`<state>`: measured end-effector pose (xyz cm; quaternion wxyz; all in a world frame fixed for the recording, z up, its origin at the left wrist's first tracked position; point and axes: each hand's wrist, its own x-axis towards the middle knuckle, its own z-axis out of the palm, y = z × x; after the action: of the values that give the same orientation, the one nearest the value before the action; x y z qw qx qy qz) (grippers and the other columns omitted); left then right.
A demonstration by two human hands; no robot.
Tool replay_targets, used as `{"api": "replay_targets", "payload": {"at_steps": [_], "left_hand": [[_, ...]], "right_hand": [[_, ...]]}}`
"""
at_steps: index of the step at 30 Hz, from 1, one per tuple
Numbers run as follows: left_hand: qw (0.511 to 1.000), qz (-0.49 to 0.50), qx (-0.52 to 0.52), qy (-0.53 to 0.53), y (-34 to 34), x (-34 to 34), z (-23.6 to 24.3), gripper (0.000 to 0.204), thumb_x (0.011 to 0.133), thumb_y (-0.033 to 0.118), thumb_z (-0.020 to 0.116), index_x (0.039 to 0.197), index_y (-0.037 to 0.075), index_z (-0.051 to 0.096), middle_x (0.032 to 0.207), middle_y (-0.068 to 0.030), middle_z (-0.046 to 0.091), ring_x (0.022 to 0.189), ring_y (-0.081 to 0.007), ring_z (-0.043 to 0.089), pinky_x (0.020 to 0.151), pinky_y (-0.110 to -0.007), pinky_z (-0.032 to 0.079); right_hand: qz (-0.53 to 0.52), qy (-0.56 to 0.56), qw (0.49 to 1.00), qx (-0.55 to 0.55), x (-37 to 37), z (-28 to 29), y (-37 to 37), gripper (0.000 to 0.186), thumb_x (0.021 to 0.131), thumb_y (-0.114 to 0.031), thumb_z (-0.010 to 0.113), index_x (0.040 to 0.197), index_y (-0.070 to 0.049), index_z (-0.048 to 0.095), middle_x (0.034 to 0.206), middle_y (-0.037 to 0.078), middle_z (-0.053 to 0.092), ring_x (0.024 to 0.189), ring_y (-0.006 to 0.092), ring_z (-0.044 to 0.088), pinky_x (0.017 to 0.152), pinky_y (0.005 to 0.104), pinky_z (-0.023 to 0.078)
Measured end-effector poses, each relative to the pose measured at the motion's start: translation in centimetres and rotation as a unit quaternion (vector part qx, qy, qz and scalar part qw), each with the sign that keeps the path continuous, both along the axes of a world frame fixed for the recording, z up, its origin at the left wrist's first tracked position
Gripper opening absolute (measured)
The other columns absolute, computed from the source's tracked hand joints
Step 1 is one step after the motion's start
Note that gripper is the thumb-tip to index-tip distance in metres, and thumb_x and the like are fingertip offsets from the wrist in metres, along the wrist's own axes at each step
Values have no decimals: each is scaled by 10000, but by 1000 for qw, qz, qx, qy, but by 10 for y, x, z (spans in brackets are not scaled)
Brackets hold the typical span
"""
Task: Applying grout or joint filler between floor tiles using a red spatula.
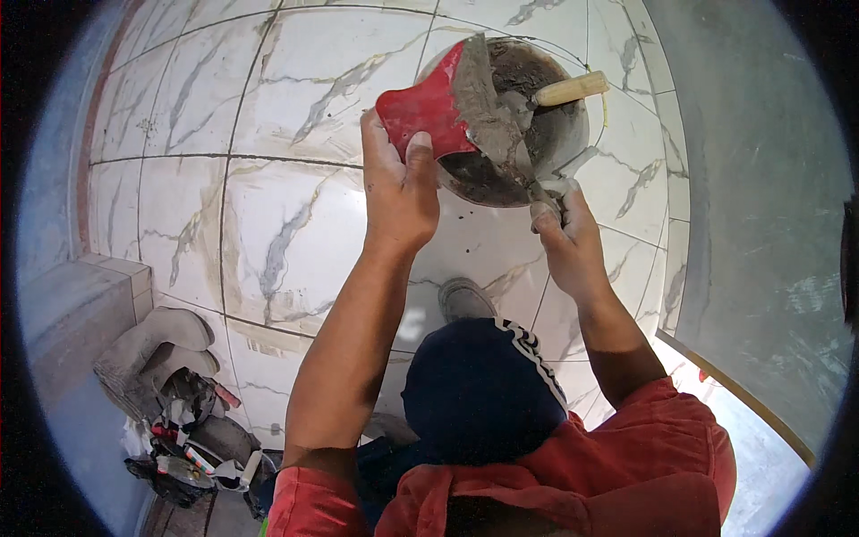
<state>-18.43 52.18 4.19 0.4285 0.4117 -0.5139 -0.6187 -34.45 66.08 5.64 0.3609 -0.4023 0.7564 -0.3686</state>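
My left hand [401,183] grips a red flexible plastic scraper [420,112], thumb on top, with a thick layer of wet grey mortar [488,112] along its far right edge. The scraper is held over a round bucket [580,139] with dark mortar inside. My right hand [565,224] is closed around a mortar-caked hand tool [543,199], seemingly a small trowel. Its end meets the mortar at the scraper's lower right edge, and its blade is mostly hidden. A second tool with a pale wooden handle [571,90] leans over the bucket's right side.
Marble-patterned white tiles [277,224] cover the floor, with mortar smears along the joints. Rubber boots [152,353] and a heap of bags and odds and ends [206,447] lie at the lower left. A grey panel [761,224] stands on the right. My shoe [465,298] is below the bucket.
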Motion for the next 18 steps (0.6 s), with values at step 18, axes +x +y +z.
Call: {"api": "replay_targets", "payload": {"at_steps": [18], "left_hand": [[995,-14,-86,-52,3,5,-10,309,989,122,456,1262,-23,441,1098,-171,590,1001,-242,573,919,-346,436]], "right_hand": [[-41,-85,995,-25,10,-1,-3,389,952,-304,541,1184,8,525,1024,125,577,900,193,545,813,323,450]]}}
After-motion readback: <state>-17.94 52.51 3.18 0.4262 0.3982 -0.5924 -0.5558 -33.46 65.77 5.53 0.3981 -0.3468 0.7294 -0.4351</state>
